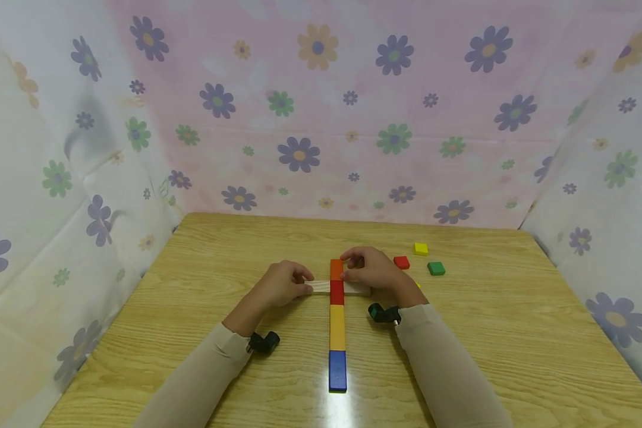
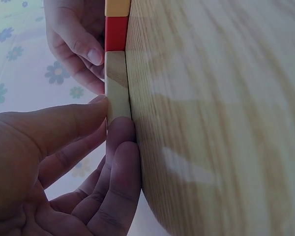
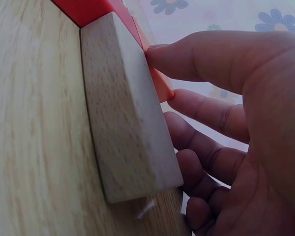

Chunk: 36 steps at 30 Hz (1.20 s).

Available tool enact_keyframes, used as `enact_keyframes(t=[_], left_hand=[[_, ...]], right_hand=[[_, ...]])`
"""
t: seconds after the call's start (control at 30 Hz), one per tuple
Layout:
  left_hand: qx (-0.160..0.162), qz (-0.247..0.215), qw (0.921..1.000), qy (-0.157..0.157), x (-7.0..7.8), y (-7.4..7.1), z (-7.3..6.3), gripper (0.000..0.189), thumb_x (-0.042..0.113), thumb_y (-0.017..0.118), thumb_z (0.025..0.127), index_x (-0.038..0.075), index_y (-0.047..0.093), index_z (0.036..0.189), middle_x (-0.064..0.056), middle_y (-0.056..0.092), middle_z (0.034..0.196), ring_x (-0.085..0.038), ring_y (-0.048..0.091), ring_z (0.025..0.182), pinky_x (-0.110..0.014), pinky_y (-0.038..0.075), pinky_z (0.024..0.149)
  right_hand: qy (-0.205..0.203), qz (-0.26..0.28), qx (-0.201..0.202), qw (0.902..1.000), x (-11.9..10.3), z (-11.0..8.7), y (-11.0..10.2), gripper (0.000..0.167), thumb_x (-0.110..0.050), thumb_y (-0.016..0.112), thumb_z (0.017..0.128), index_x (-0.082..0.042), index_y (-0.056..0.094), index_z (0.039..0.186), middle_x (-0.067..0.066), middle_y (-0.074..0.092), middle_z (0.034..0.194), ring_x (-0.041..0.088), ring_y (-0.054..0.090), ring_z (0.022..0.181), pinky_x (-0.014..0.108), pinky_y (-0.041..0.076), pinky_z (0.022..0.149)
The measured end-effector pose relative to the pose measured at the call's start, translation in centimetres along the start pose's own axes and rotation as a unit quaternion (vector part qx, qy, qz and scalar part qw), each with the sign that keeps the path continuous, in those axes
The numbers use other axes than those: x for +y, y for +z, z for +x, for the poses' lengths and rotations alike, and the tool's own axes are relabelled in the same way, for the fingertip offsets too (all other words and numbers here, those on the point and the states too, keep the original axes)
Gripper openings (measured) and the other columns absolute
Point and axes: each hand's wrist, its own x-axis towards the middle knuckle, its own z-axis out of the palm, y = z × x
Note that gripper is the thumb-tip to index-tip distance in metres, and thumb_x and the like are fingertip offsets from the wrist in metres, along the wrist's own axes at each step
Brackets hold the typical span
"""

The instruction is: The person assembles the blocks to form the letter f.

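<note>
A straight column of coloured blocks runs away from me: a blue block [image 1: 337, 370] nearest, then a yellow block [image 1: 337, 327], a red block [image 1: 337, 292] and an orange block [image 1: 336, 269]. My left hand [image 1: 285, 284] pinches a plain wooden block [image 2: 118, 93] between thumb and fingers, its inner end against the red block's left side. My right hand [image 1: 374, 268] has its thumb and index fingertip on the orange block, while the other fingers curl beside. Another plain wooden block [image 3: 123, 118] lies under the right hand, pointing right from the red block.
Loose small pieces lie right of the right hand: a yellow piece [image 1: 420, 249], a red piece [image 1: 402, 263] and a green piece [image 1: 436, 268]. Another yellow one peeks out behind the right wrist. Flowered cloth [image 1: 321, 119] hangs behind and beside the wooden table [image 1: 492, 333].
</note>
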Motion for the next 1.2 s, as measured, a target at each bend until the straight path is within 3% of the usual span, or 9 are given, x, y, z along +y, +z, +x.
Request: enact_keyframes(t=[0.57, 0.83, 0.97, 1.2], left_hand=[[-0.002, -0.004, 1.0, -0.002, 0.0, 0.0, 0.0, 0.017, 0.019, 0.08, 0.092, 0.015, 0.078, 0.109, 0.0, 0.068, 0.088, -0.017, 0.059, 0.074, -0.029, 0.051, 0.063], [-0.006, -0.008, 1.0, 0.001, 0.0, 0.1, 0.0, 0.017, 0.019, 0.079, 0.093, 0.015, 0.078, 0.109, 0.0, 0.068, 0.088, -0.017, 0.06, 0.073, -0.029, 0.052, 0.062], [-0.009, -0.005, 0.9999, 0.004, 0.0, 0.2, 0.1, 0.018, 0.019, 0.079, 0.093, 0.015, 0.078, 0.11, 0.0, 0.068, 0.09, -0.017, 0.06, 0.074, -0.029, 0.052, 0.063], [-0.002, -0.006, 1.0, -0.001, -0.1, 0.1, 0.0, 0.017, 0.019, 0.079, 0.092, 0.016, 0.078, 0.109, 0.0, 0.068, 0.09, -0.017, 0.059, 0.076, -0.029, 0.052, 0.064]], right_hand=[[0.01, 0.005, 0.0, 0.9999, 0.1, 0.0, 0.1, 0.041, -0.031, 0.079, 0.091, -0.022, 0.068, 0.129, 0.002, 0.064, 0.111, 0.023, 0.059, 0.094, 0.036, 0.053, 0.083], [0.01, -0.012, 0.001, 0.9999, 0.1, -0.2, -0.1, 0.043, -0.034, 0.078, 0.092, -0.021, 0.066, 0.131, 0.003, 0.065, 0.116, 0.021, 0.061, 0.1, 0.041, 0.054, 0.092], [0.022, -0.012, 0.006, 0.9997, -0.2, -0.5, -0.5, 0.042, -0.033, 0.076, 0.094, -0.022, 0.065, 0.133, 0.002, 0.064, 0.118, 0.022, 0.062, 0.103, 0.042, 0.053, 0.094], [-0.005, -0.042, 0.014, 0.999, -0.3, -1.2, -2.0, 0.039, -0.03, 0.073, 0.097, -0.017, 0.066, 0.133, 0.006, 0.065, 0.122, 0.025, 0.061, 0.107, 0.045, 0.055, 0.092]])
